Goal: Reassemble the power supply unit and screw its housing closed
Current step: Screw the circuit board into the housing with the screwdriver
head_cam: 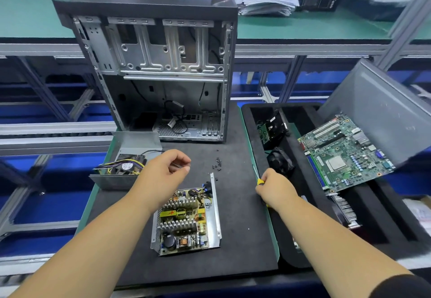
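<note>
Nearest the camera, the open power supply base (pixel 186 222) is seen lying flat on the black mat (pixel 242 239), its circuit board with heat sinks, yellow transformers and a capacitor exposed; a metal side wall is turned up along its right edge. Above its far left corner the left hand (pixel 166 169) is held in the air, fingers loosely curled with thumb and forefinger brought close together; whether anything small is pinched between them cannot be told. To the right, at the mat's edge, the right hand (pixel 274 187) is closed around the yellow handle of a screwdriver (pixel 257 177), whose thin shaft is pointed up and to the left. Just beyond the base, a scatter of small black screws (pixel 218 163) is noted on the mat, apart from both hands. Left of the left hand, the separated housing cover (pixel 126 160) is seen lying open side up, with the fan and a bundle of coloured wires inside it. At right, a black foam tray (pixel 291 246) is observed holding a black fan, a small drive part and a green motherboard (pixel 345 153) propped at an angle. Farthest on the mat, an empty computer case (pixel 154 69) is stood with its open side towards the camera.
</note>
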`<state>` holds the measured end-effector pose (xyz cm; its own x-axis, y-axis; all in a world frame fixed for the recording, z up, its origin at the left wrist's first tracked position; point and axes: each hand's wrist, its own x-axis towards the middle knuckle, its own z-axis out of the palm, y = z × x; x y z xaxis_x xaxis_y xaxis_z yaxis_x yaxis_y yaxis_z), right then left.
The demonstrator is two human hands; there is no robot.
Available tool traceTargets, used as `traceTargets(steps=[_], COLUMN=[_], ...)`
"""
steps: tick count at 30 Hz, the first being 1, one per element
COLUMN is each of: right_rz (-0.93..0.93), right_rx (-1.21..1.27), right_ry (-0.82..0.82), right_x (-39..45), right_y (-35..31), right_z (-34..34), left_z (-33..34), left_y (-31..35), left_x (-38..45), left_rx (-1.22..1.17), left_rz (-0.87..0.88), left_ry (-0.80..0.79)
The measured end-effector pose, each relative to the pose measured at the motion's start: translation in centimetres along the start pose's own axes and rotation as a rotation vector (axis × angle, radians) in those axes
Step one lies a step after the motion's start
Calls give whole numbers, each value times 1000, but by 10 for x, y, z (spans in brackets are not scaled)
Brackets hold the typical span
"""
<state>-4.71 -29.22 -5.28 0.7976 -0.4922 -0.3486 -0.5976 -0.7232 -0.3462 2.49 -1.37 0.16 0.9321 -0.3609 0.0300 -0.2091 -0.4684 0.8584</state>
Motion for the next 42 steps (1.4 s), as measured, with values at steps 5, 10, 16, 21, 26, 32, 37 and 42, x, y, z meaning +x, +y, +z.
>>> traceTargets(steps=[5, 10, 16, 21, 26, 32, 37, 42], right_rz=[-51, -126, -157, -194, -220, -271, -267, -265], right_rx=[127, 127, 136, 163, 220, 230, 130, 144], right_ry=[104, 115, 82, 73, 96, 93, 22, 16], right_x=[-10, -17, -21, -22, -16, -7, -5, -6], right_y=[-7, -11, -14, -21, -32, -51, -55, -56], right_z=[1, 5, 8, 16, 18, 12, 13, 11], left_z=[-6, -7, -5, -2, -5, -20, -25, -26], left_y=[-3, -6, -8, -5, -4, -12, -14, -11], left_x=[0, -6, -13, -17, -20, -29, -37, -38], left_rx=[-29, -50, -58, -70, -79, -85, -103, -105], left_rz=[-11, -32, -45, -57, -70, -113, -142, -156], left_ry=[23, 26, 30, 18, 30, 74, 110, 138])
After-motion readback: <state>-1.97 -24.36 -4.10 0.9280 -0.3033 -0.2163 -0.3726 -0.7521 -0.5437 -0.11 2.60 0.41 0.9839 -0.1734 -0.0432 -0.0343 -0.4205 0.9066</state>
